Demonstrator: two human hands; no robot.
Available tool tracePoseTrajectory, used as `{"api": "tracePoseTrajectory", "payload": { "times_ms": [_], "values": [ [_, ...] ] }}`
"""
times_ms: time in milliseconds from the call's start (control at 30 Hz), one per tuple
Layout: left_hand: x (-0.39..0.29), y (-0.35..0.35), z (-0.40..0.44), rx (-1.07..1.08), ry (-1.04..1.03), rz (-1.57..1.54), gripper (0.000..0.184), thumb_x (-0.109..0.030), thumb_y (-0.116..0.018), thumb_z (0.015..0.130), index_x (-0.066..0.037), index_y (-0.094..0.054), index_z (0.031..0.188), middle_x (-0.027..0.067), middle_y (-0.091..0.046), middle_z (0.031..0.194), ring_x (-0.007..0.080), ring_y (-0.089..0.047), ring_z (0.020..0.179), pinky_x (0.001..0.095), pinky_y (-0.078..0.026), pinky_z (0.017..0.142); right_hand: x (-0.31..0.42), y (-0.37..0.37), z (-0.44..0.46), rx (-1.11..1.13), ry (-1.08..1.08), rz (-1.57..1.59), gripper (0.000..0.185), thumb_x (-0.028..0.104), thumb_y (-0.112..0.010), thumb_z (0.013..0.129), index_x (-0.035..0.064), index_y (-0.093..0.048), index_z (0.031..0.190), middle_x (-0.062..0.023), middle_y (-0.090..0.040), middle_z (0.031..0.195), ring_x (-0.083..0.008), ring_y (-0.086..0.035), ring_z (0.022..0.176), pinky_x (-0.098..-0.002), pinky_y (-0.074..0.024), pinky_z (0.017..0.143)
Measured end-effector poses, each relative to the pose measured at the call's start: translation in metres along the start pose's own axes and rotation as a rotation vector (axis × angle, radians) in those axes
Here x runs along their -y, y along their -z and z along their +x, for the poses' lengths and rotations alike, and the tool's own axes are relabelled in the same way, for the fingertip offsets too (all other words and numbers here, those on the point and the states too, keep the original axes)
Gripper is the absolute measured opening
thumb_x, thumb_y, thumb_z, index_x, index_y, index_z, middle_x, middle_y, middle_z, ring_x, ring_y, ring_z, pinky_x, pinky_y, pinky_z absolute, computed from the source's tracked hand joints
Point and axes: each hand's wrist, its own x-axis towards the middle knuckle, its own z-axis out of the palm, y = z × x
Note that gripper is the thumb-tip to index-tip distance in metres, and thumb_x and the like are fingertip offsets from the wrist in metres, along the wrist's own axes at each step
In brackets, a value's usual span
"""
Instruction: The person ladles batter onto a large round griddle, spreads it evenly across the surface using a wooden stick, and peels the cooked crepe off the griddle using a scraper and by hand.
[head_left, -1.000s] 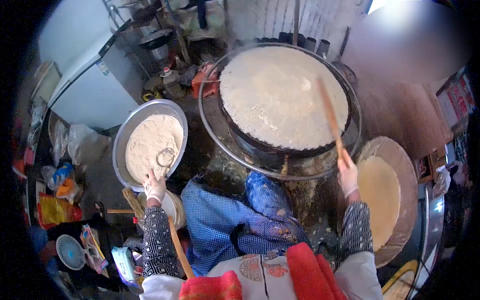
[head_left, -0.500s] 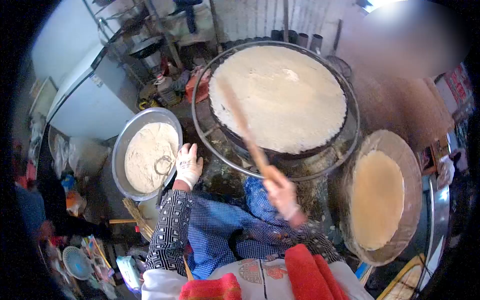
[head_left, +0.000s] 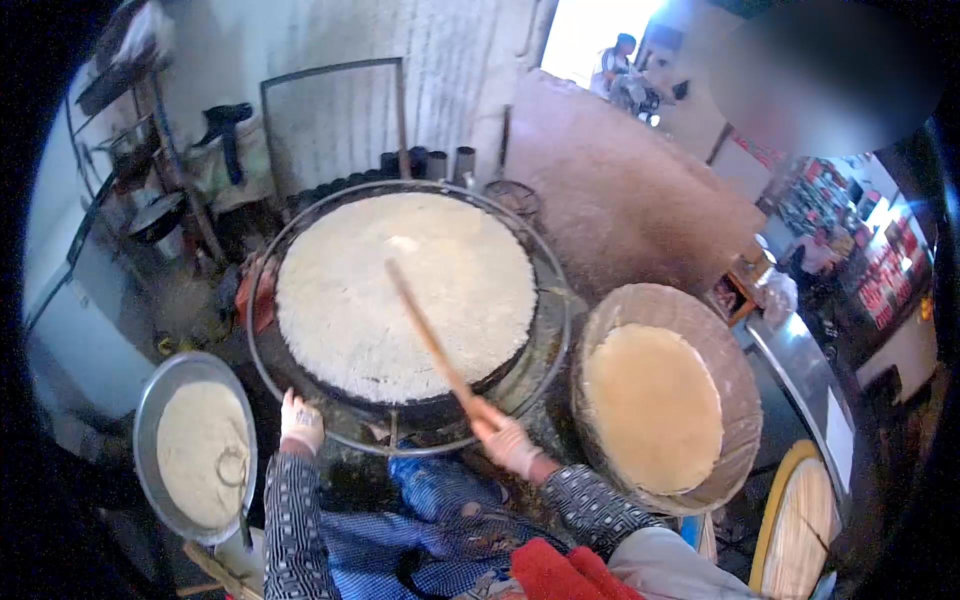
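Observation:
A pale sheet of batter [head_left: 410, 300] covers a large round griddle, with a metal ring [head_left: 562, 345] around it. My right hand [head_left: 502, 437], in a light glove, grips a wooden stick [head_left: 428, 332] whose far end lies over the sheet. My left hand [head_left: 302, 421], also gloved, is beside the ring's lower left edge, its fingers partly visible and nothing seen in them. Left of it stands a metal basin [head_left: 148, 445] of batter [head_left: 202, 450] with a round wire tool [head_left: 231, 466] in it.
At the right, a large lined basket [head_left: 735, 400] holds a round tan sheet [head_left: 655, 408]. A yellow-rimmed board [head_left: 797, 520] leans at lower right. Several dark cups [head_left: 437, 165] stand behind the griddle. People [head_left: 618, 65] are in the background.
The view has swung right. The stick has swung from the sheet's right side to its left, then back towards its middle. My left hand has left the batter basin and now is by the ring.

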Motion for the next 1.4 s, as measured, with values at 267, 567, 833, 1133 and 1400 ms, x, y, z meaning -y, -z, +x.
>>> {"api": "tracePoseTrajectory", "payload": {
  "times_ms": [267, 567, 833, 1133, 1400],
  "values": [
    [-0.111, 0.039, -0.033, -0.194, -0.051, -0.5, 0.02, -0.032, -0.065, 0.079, -0.017, -0.075, 0.089, 0.0091, -0.073, 0.088, 0.0305, -0.07, 0.087, 0.0445, -0.051, 0.076, 0.038, -0.102, -0.034, 0.225, -0.075, 0.137, 0.047, 0.015, -0.061, 0.096, 0.0148, -0.051, 0.142, -0.0009, -0.067, 0.103, -0.007, -0.054, 0.073, -0.0226, -0.0439, 0.063],
    [-0.048, 0.005, -0.04, -0.346, 0.087, -0.38, 0.021, -0.032, -0.069, 0.078, -0.024, -0.074, 0.097, 0.0024, -0.068, 0.093, 0.0223, -0.058, 0.109, 0.0541, -0.018, 0.114, 0.086, -0.015, -0.012, -0.114, -0.222, 0.376, 0.043, 0.022, -0.056, 0.099, 0.0159, -0.05, 0.141, 0.0013, -0.059, 0.074, -0.0042, -0.039, 0.039, -0.0217, -0.0316, 0.034],
    [-0.134, 0.049, -0.041, -0.277, -0.041, -0.577, 0.04, -0.041, -0.07, 0.077, -0.013, -0.067, 0.104, 0.0105, -0.067, 0.101, 0.0322, -0.057, 0.107, 0.0547, -0.026, 0.108, 0.045, 0.015, 0.058, 0.099, 0.192, -1.236, 0.054, 0.025, -0.052, 0.094, 0.0328, -0.037, 0.145, -0.0157, -0.064, 0.068, -0.0349, -0.063, 0.059, -0.0483, -0.0484, 0.055],
    [-0.157, 0.055, -0.053, -0.542, -0.123, -0.758, 0.027, -0.029, -0.067, 0.081, -0.012, -0.062, 0.1, 0.0098, -0.06, 0.099, 0.0309, -0.056, 0.104, 0.0607, -0.025, 0.108, -0.032, 0.032, 0.067, -0.114, 0.199, -0.655, 0.047, 0.017, -0.055, 0.097, 0.023, -0.047, 0.143, -0.0135, -0.069, 0.09, -0.0268, -0.061, 0.069, -0.035, -0.0509, 0.066],
    [-0.247, 0.015, 0.004, -0.554, -0.121, -0.937, 0.042, -0.04, -0.045, 0.09, -0.016, -0.059, 0.122, 0.0082, -0.06, 0.117, 0.0326, -0.05, 0.118, 0.0631, -0.018, 0.109, 0.05, -0.059, -0.025, 0.238, -0.143, -0.427, 0.044, 0.02, -0.059, 0.097, 0.0196, -0.052, 0.14, -0.0163, -0.071, 0.106, -0.0179, -0.067, 0.091, -0.0325, -0.052, 0.079]
  ]
}}
